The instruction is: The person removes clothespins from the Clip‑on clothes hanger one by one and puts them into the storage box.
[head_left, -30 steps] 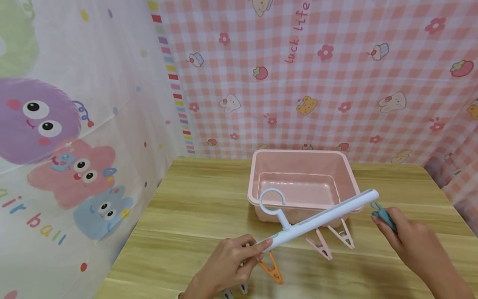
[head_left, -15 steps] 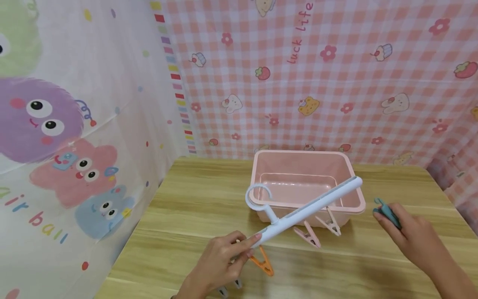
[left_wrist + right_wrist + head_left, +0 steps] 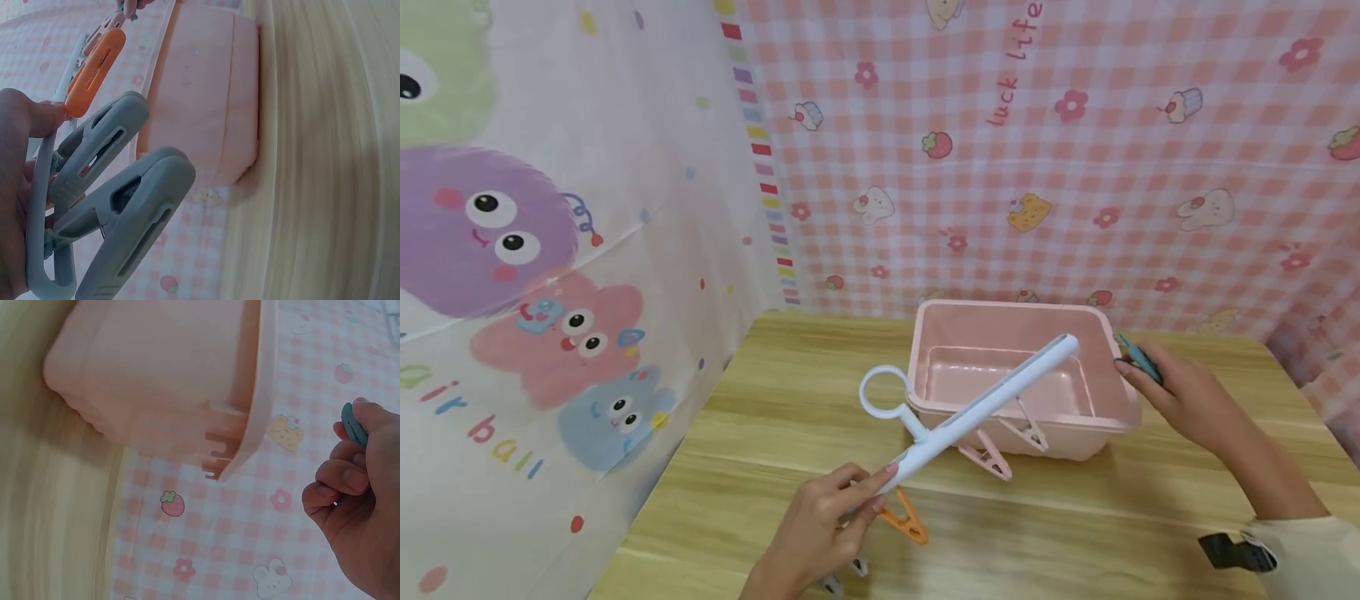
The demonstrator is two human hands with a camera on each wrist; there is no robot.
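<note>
My left hand [image 3: 827,517] grips one end of a light blue clip hanger [image 3: 973,412], which is held up at a slant over the front of a pink bin [image 3: 1015,306]. From its bar hang an orange clip [image 3: 910,527], a pink clip [image 3: 988,461] and a whitish clip [image 3: 1028,433]. Two grey clips, the nearer one [image 3: 140,219] larger in the left wrist view, hang by the left palm. My right hand [image 3: 1183,396] pinches a teal clip [image 3: 1142,364] at the bin's right rim, apart from the hanger. Left fingers partly hide the bar's near end.
The bin stands on a wood-grain table [image 3: 760,433] near its back edge. Behind it hangs a pink checked cloth [image 3: 985,183], and a white cloth [image 3: 655,150] with cartoon figures covers the left side.
The hanger has swung left and its far end now points more away from me. My right hand has moved the teal clip forward and left, up to the bin's right rim.
</note>
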